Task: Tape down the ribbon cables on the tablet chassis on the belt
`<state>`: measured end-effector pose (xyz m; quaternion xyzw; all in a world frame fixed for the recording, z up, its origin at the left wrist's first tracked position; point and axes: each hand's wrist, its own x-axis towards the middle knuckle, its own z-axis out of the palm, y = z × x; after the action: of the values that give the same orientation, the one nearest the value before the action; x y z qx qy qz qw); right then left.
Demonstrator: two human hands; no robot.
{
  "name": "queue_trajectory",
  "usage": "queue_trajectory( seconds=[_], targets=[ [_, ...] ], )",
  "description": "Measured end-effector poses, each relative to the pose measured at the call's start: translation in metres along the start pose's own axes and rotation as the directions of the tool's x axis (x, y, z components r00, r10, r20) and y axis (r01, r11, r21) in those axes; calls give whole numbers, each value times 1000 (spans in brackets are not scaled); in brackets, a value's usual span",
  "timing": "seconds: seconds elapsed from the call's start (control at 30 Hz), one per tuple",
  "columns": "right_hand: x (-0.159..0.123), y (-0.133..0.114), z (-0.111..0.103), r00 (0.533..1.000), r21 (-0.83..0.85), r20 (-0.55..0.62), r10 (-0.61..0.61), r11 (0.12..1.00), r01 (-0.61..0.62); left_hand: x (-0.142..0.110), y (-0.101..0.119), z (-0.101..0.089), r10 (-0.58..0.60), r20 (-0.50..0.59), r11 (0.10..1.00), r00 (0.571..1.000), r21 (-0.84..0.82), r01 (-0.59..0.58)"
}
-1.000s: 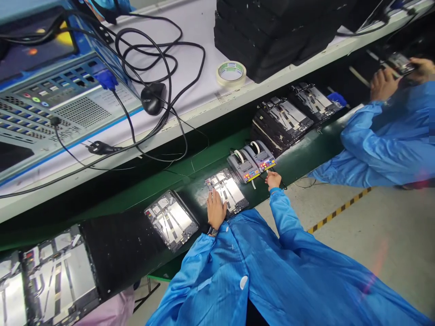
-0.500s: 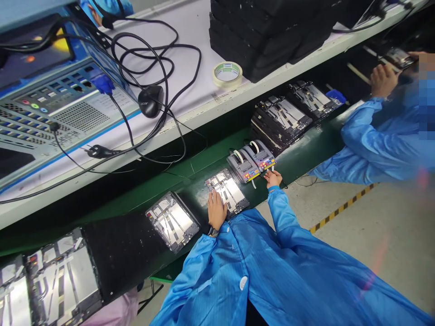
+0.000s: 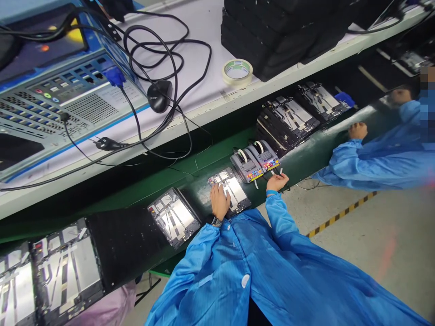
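My left hand [image 3: 219, 201] lay flat on a tablet frame [image 3: 237, 192], fingers pressing, not gripping, right hand [image 3: 277, 182] open, fingers released, just beside twin tape dispensers [image 3: 254, 165], frame on green surface [image 3: 299, 154]

Tablet frame [image 3: 236, 190] partly under left hand [image 3: 219, 202]

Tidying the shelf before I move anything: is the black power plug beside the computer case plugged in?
Not plugged in: the black power plug lies loose on the white shelf, its pins bare and entering no socket.
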<state>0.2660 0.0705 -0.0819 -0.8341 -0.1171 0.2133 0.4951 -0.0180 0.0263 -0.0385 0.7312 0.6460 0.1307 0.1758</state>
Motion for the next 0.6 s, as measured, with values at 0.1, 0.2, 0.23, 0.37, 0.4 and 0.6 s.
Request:
queue_trajectory(
  seconds=[0.1,0.2,0.23,0.37,0.4,0.6],
  targets=[
    [-18,-4,-2,967,18,-99,-233,972,236,39,19,6,-56,-19,998,998,28,57],
    [-39,-17,4,866,87,122,-485,874,478,79,35,16,-126,9,988,992,92,124],
    [-45,-24,7,803,95,201,-560,828,553,90,38,19,-147,38,984,988,109,143],
    [-60,-51,28,478,49,507,-717,578,815,110,28,24,-229,156,969,961,129,210],
    [-61,-58,35,397,33,585,-707,510,860,111,23,24,-233,177,969,956,124,213],
    [-60,-86,87,27,56,869,-495,152,987,118,-1,15,-249,272,968,929,83,235]
  ],
)
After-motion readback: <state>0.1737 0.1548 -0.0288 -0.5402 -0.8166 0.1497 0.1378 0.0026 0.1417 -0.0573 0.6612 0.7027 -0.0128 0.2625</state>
